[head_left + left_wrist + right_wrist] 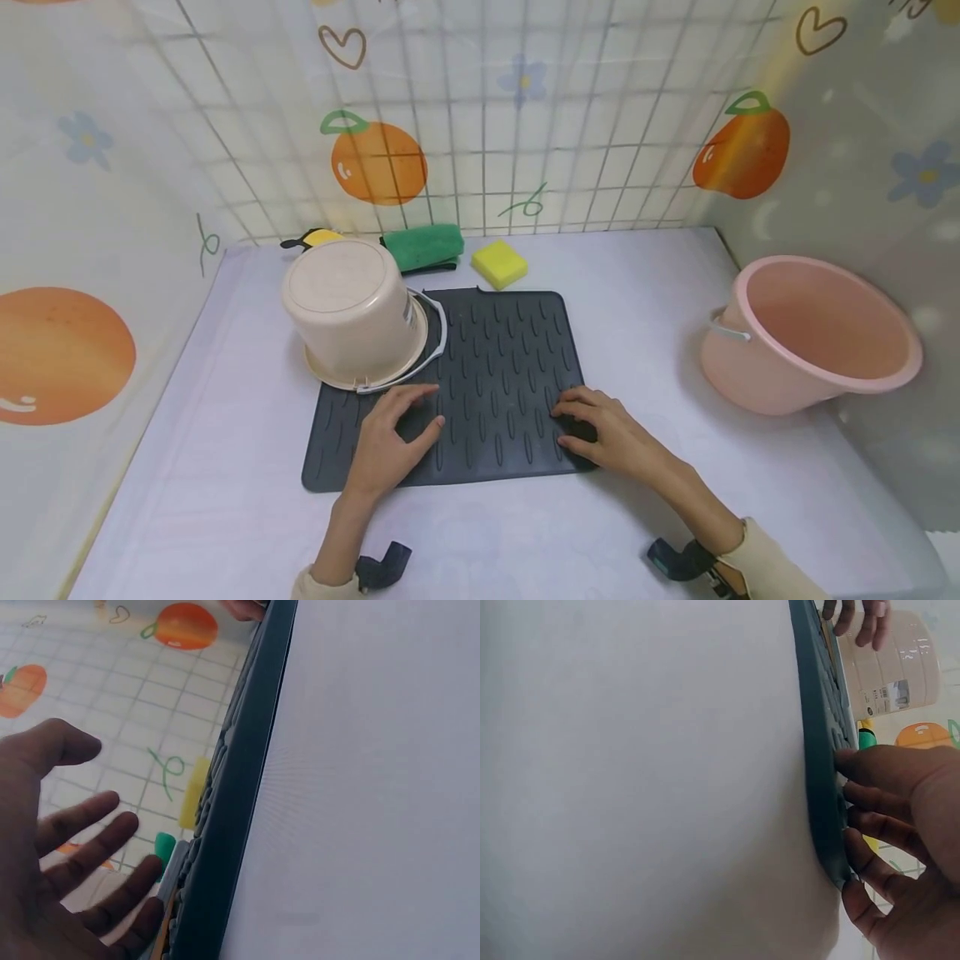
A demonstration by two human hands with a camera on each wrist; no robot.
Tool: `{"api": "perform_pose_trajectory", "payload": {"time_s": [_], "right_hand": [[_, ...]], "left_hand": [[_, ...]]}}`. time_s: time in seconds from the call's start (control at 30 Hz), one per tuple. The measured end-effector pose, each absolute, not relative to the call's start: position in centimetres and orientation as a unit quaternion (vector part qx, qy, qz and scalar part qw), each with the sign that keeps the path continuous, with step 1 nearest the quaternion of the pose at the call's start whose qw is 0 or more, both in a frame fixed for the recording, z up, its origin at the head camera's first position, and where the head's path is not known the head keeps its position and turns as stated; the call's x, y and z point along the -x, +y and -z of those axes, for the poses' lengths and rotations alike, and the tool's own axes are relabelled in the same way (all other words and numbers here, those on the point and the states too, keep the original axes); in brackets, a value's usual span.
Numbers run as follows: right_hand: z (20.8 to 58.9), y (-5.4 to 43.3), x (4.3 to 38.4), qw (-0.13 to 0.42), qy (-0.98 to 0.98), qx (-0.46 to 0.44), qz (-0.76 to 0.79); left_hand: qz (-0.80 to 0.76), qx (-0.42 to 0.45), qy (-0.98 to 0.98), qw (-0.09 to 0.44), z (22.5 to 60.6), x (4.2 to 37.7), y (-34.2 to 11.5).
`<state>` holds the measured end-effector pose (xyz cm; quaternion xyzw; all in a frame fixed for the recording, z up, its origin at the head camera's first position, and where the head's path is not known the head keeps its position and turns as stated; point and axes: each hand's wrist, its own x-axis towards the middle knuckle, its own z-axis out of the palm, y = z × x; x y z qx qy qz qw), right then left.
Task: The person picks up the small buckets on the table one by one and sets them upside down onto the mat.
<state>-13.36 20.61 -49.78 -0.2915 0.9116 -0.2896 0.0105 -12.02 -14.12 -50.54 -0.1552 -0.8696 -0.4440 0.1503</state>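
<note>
Nearest of all, a pair of cream sleeves (776, 567) is showing, a small dark wrist camera (384, 567) jutting beside the left one. The white-covered table (637, 350) is spreading out beneath, and on it the dark mat (487, 392) is lying near the middle, right in front of the person. What is worrying me is a snag: if anyone were pulling the mat, I think the cream bucket (348, 308), which is sitting upside down on its rear left part and straddling the left edge, would be either dragging along or pinning that corner, leaving the mat twisting or buckling. The mat's long axis seems to be running left to right (I am hedging, since the bucket is hiding the far left corner), while its raised ribs (498, 450) are pointing away from the person. The left hand (381, 446) is hovering over the front left of the mat, fingers spread and thumb well apart, gripping nothing. The right hand (607, 429) is bending its fingers loosely at the right edge, the tips apparently touching it; I am seeing no firm grip. Behind, a rolled green cloth (423, 247) is lying beside the bucket, and a yellow sponge (499, 264) is sitting just past the mat's far edge.
</note>
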Motion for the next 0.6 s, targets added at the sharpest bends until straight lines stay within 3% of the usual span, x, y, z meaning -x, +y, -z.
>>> {"api": "perform_pose_trajectory", "payload": {"time_s": [0.6], "right_hand": [[47.5, 20.8, 13.3, -0.012, 0.91, 0.302, 0.284]], "left_hand": [[0.386, 0.149, -0.907, 0.078, 51.7, 11.9, -14.6]]}}
